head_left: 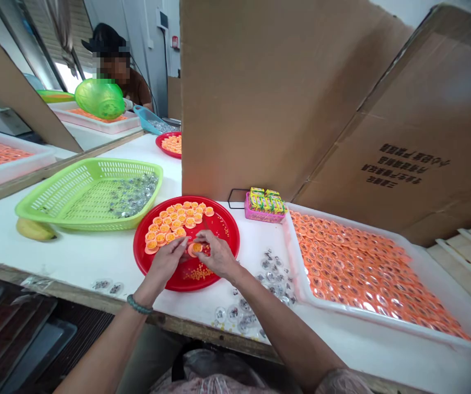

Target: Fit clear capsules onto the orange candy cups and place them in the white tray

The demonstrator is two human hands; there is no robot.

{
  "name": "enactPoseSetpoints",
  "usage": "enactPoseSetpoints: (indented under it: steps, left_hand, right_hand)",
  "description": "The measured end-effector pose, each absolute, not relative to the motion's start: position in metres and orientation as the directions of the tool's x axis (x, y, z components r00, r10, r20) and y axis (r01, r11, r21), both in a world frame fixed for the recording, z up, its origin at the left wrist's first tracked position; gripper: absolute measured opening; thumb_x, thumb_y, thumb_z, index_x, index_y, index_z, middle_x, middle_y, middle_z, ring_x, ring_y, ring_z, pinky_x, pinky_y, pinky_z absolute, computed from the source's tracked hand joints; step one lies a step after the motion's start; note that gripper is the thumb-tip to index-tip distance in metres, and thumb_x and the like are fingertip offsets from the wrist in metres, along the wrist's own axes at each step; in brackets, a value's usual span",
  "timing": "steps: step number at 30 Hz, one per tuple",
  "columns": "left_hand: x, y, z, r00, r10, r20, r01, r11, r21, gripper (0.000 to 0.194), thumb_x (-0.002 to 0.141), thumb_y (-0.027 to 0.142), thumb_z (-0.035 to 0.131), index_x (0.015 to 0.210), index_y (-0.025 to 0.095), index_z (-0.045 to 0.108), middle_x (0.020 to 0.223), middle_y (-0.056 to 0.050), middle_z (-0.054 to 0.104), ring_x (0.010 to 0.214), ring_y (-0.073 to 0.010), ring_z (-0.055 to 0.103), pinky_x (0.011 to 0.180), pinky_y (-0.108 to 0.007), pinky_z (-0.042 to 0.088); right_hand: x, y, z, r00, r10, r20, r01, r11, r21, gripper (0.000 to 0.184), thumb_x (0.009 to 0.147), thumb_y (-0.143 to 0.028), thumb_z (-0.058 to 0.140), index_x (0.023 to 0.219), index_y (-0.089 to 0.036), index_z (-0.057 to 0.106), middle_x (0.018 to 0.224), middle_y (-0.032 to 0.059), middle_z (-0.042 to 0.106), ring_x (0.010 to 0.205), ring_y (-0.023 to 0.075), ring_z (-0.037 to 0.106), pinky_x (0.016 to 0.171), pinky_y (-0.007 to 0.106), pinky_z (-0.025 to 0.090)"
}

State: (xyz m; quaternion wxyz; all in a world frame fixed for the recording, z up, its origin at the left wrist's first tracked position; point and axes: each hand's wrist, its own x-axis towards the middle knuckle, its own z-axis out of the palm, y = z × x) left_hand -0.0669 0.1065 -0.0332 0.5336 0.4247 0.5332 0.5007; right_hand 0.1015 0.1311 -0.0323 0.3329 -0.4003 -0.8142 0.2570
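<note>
My right hand (217, 254) is closed in a pinch on a small round orange piece (196, 249) with a yellow-orange centre, held over the red tray (227, 230). Just to its left, my left hand (168, 261) has its fingertips pressed together; whatever they hold is too small to tell. Beneath and behind the hands, the tray carries many similar orange pieces (173, 223), grouped toward its back left. Tiny yellow-orange beads (199, 272) lie loose near its front.
Left stands a green basket (71, 189) with clear pieces, a banana (35, 230) beside it. Clear domes (274, 276) lie right, before a white tray (301, 290) of orange discs and a pink basket (265, 216). Cardboard (260, 98) rises behind; a person (137, 87) sits beyond.
</note>
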Motion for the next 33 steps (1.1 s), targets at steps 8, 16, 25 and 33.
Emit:
enactPoseSetpoints:
  steps: [8,16,25,33]
  left_hand:
    - [-0.057,0.107,-0.030,0.122,0.969,-0.215,-0.386,0.246,0.889,0.037,0.063,0.038,0.078,0.090,0.014,0.069,0.093,-0.008,0.067,0.082,-0.0185,0.063,0.073,-0.030,0.053]
    - [-0.060,0.107,-0.040,-0.047,0.990,-0.136,-0.201,0.124,0.972,0.043,0.066,0.044,0.073,0.098,0.016,0.068,0.099,-0.007,0.069,0.089,-0.0214,0.062,0.084,-0.036,0.049]
    - [-0.051,0.103,-0.041,-0.076,0.988,-0.134,-0.201,0.116,0.973,0.041,0.066,0.040,0.074,0.097,0.014,0.068,0.091,-0.007,0.069,0.087,-0.0205,0.061,0.084,-0.035,0.048]
    - [-0.041,0.097,-0.033,-0.025,0.952,-0.304,-0.504,0.251,0.826,0.031,0.058,0.027,0.080,0.084,0.015,0.066,0.084,-0.003,0.067,0.079,-0.0175,0.063,0.074,-0.030,0.054]
  right_hand:
    - [0.100,0.119,-0.036,-0.450,0.746,0.490,0.552,0.664,-0.504,0.043,0.089,-0.023,0.051,0.131,-0.020,0.045,0.123,0.0111,0.058,0.114,0.0201,0.053,0.096,0.038,0.045]
    - [0.106,0.098,-0.040,-0.453,0.738,0.500,0.674,0.651,-0.349,0.035,0.092,-0.022,0.044,0.126,-0.015,0.052,0.122,0.0131,0.058,0.114,0.0231,0.050,0.099,0.041,0.043]
    - [0.105,0.094,-0.038,-0.500,0.724,0.476,0.669,0.671,-0.319,0.031,0.091,-0.018,0.043,0.120,-0.013,0.054,0.119,0.0132,0.058,0.110,0.0214,0.052,0.100,0.040,0.041]
    - [0.152,0.072,-0.041,-0.193,0.811,0.553,0.730,0.495,-0.471,0.020,0.090,-0.016,0.045,0.097,-0.016,0.064,0.097,0.0087,0.066,0.094,0.0180,0.057,0.086,0.032,0.047]
